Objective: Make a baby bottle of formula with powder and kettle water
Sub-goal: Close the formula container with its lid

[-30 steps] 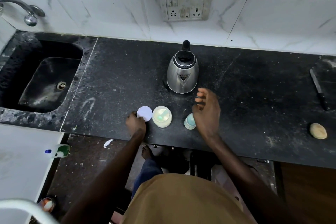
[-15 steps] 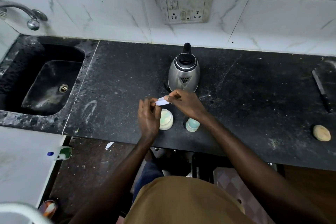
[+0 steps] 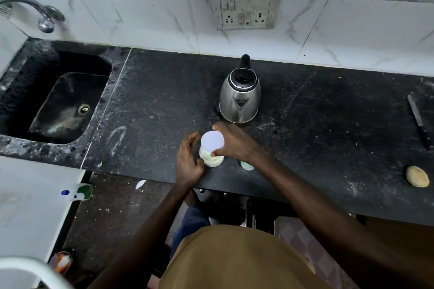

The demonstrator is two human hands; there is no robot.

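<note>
so the bit that matters here is lid vs jar: the right hand (image 3: 234,145) pinches the white lid (image 3: 212,140) by its rim, thumb on the near edge and fingers round the far edge. The lid sits flat-ish right over the mouth of the powder jar (image 3: 211,161), pretty much lined up on the jar's upright axis. Can't tell if it's touching the rim or just hovering. The left hand (image 3: 187,164) is just left of the jar, fingers loosely curled and holding nothing, thumb close to the jar's side, though I can't say it actually touches. The jar stands near the front edge of the counter (image 3: 328,136), with the kettle (image 3: 240,98) straight behind it. The bottle (image 3: 247,166) is just right of the jar, half hidden under the right wrist, so the right hand is nearer to it. My guess is the next move runs straight along that upright axis, and the left hand is the one placed to steady the jar.
</note>
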